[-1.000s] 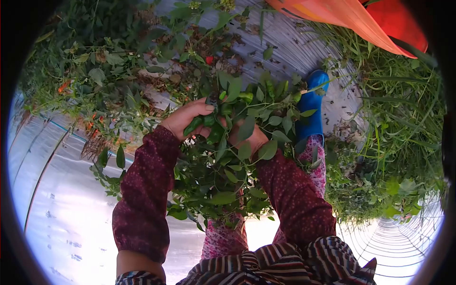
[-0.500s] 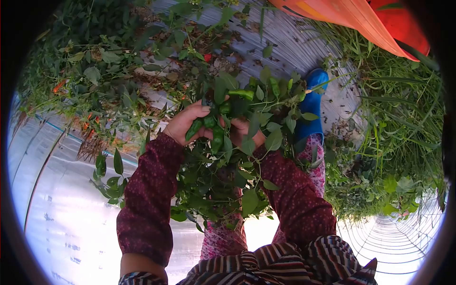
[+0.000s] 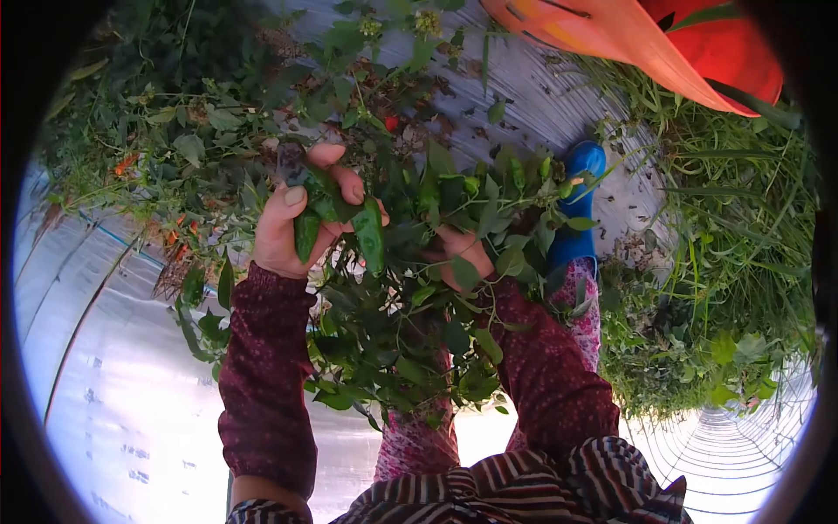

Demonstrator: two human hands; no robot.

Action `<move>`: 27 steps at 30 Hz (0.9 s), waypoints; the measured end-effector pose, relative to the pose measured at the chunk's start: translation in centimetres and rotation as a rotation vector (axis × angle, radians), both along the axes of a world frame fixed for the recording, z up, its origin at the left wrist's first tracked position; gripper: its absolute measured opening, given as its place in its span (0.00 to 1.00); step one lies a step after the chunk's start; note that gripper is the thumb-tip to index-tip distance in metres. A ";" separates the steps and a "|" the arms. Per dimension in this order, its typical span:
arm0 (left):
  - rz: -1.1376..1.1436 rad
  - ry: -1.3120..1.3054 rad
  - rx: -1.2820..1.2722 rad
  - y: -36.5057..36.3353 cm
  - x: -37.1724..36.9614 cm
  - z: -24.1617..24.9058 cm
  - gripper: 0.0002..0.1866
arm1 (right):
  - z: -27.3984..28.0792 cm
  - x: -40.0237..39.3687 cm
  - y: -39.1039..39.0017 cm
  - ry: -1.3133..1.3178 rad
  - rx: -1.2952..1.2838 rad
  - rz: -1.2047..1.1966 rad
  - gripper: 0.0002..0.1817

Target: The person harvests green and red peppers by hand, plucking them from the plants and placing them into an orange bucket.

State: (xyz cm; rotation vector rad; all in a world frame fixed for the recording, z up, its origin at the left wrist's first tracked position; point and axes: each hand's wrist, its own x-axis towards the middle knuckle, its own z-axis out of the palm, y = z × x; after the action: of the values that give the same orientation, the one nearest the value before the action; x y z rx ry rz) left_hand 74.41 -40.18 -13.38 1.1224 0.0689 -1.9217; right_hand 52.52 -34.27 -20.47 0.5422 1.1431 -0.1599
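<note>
- At the centre of the view, your left hand (image 3: 292, 223) is closed around a small clutch of green peppers (image 3: 307, 234), with the thumb pressing them into the palm and one long pepper (image 3: 369, 231) hanging out toward 3 o'clock; that loose one looks the likeliest to slip if you loosen your fingers at all.
- Just to the right, your right hand (image 3: 463, 258) is buried in the leafy pepper plant (image 3: 410, 314); leaves cover the fingers, so you cannot tell from here whether it is pinching a stem or a fruit. Pulling blind there risks tearing a branch instead of a pepper.
- The plant sits between your two maroon sleeves (image 3: 266, 367) and droops toward 6 o'clock, so dropped peppers would probably fall through the foliage and be hard to spot.
- At 1 o'clock, your blue boot (image 3: 578, 205) stands close to the foliage on the silvery ground sheet (image 3: 105, 375); a shift of weight could crush low stems.
- The orange container (image 3: 646, 44) lies well apart at 1 o'clock, so a full hand must travel past branches that could knock fruit free.
</note>
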 end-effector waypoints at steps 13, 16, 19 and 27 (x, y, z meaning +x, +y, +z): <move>-0.186 -0.298 -0.647 -26.1 -7.6 8.9 0.21 | -0.5 -0.1 0.4 0.062 -0.953 0.627 0.14; -0.309 -0.421 -0.715 -26.9 -10.9 5.7 0.21 | -3.2 -0.8 3.5 0.042 -1.324 0.566 0.15; -0.269 -0.627 -0.770 -22.4 -11.1 3.4 0.22 | -3.2 -0.3 4.5 0.019 -0.774 0.477 0.17; -0.708 -0.930 -0.456 -9.5 -7.1 2.6 0.09 | -4.8 -0.1 7.6 0.000 -0.624 0.320 0.13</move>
State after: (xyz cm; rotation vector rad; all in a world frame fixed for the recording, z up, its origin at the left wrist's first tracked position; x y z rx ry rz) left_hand 67.30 -49.69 -10.74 1.7185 -1.3480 -1.6195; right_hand 52.44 -26.70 -25.24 -0.1930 1.0939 -0.2268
